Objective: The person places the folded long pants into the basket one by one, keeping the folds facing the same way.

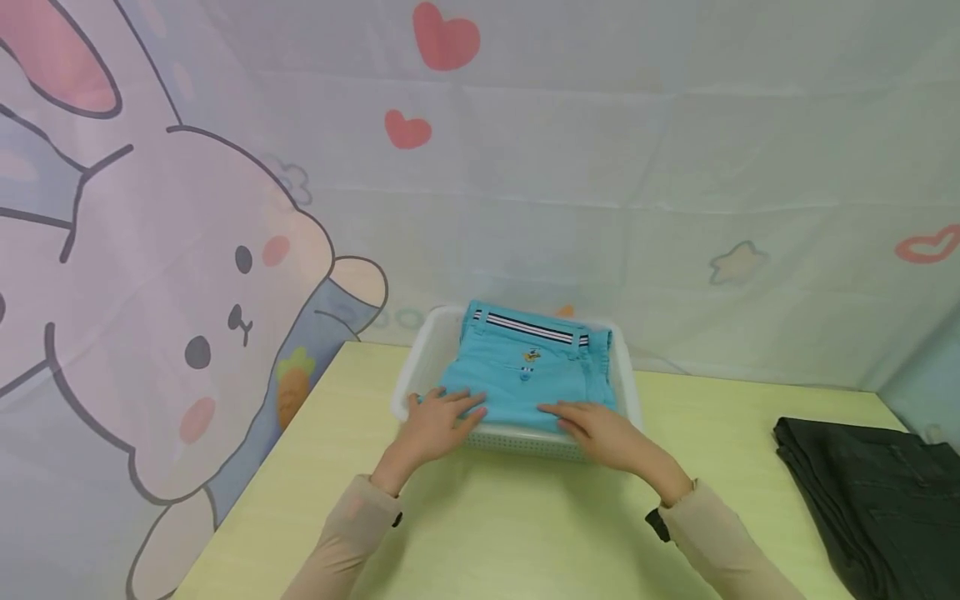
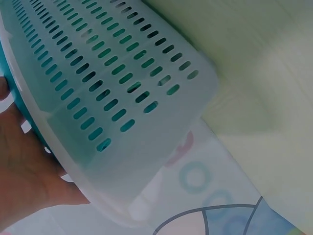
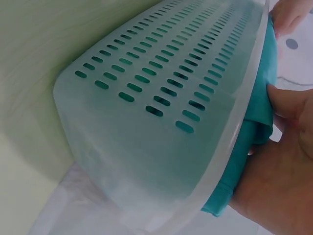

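Note:
Folded turquoise pants [image 1: 517, 367] lie in a white plastic basket [image 1: 628, 379], their striped waistband at the far side and a button and small emblem in front of it. On the near left part of the cloth rests my left hand [image 1: 438, 425], fingers spread. My right hand [image 1: 603, 429] touches the near right part, its fingers stretched inward over the fabric. In the right wrist view, a fold of turquoise cloth [image 3: 244, 147] pokes up over the basket rim beside the right palm. The slotted basket wall [image 2: 112, 93] fills much of the left wrist view.
The basket stands on a pale yellow-green table [image 1: 510, 533], near its back edge. Folded black pants [image 1: 877, 500] lie at the right. Behind the table hangs a cloth backdrop [image 1: 540, 167] printed with a rabbit and hearts.

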The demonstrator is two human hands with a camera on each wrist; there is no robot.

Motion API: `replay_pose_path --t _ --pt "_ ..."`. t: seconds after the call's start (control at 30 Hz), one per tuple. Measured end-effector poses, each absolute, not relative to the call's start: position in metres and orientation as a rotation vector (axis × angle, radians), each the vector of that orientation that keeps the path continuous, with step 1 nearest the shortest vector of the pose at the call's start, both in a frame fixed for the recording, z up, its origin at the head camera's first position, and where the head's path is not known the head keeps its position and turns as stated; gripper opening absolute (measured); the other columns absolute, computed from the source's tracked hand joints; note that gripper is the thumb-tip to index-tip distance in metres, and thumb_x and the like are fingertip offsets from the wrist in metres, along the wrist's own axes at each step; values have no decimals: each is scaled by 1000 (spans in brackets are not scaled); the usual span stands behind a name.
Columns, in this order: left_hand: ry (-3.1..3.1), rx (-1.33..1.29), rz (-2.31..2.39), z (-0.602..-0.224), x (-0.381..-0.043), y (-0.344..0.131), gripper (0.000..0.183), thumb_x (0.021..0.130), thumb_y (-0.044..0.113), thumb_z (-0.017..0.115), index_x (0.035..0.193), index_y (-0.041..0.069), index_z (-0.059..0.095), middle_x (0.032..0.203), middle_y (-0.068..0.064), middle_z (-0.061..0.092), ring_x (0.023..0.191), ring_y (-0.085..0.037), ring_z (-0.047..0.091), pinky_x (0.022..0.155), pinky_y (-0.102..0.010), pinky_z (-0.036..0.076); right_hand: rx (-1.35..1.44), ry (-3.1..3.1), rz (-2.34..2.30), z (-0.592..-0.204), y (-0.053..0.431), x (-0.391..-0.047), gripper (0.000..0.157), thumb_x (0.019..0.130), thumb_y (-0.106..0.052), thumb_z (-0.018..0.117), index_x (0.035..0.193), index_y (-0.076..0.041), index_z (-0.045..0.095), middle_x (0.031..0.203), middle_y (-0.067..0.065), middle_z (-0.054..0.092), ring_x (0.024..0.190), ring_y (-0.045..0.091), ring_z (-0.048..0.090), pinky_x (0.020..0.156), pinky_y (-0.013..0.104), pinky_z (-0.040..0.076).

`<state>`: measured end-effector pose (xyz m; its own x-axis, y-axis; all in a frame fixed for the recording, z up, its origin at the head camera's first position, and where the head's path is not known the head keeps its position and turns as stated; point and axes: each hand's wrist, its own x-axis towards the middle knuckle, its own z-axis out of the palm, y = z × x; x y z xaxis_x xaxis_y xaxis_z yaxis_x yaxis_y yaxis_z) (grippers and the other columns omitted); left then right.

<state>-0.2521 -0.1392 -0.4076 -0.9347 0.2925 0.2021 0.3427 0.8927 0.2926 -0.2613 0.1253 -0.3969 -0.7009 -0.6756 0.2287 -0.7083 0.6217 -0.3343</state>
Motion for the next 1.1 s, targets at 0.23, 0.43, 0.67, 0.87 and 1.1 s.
replay_pose_path --t 0.23,0.43,0.67,0.87,1.1 --pt "-3003 -467 -494 -404 -257 -135 41 93 46 34 126 28 52 132 -2 50 124 -37 39 93 -70 17 1168 -2916 754 -394 127 -267 37 97 -18 37 133 -14 44 131 12 49 66 9 50 76 32 43" --pt "-3037 -461 -519 -403 -261 -136 41 94 46 34 125 27 53 133 -1 49 125 -34 40 95 -71 14 1125 -2924 755 -397 125 -269 37 97 -19 37 132 -15 44 132 11 48 92 20 59 83 37 45" --pt "-3024 -455 -502 -408 -261 -136 42 94 47 32 125 29 53 132 -1 50 123 -36 41 93 -70 18 1058 -2887 692 -403 122 -266 36 96 -19 38 131 -16 47 131 9 50 117 28 50 92 45 43" --pt "-3011 -432 -500 -411 -262 -135 43 94 47 32 125 27 53 132 -1 50 122 -35 42 94 -69 19 1023 -2880 701 -404 120 -266 35 96 -19 38 130 -14 48 130 10 51 118 30 48 93 46 42" --pt "-3010 -383 -502 -412 -262 -132 46 93 48 32 124 22 55 129 -2 52 121 -35 44 93 -68 20 985 -2879 675 -409 118 -267 36 97 -21 36 130 -16 48 130 8 51 117 29 50 90 45 44"
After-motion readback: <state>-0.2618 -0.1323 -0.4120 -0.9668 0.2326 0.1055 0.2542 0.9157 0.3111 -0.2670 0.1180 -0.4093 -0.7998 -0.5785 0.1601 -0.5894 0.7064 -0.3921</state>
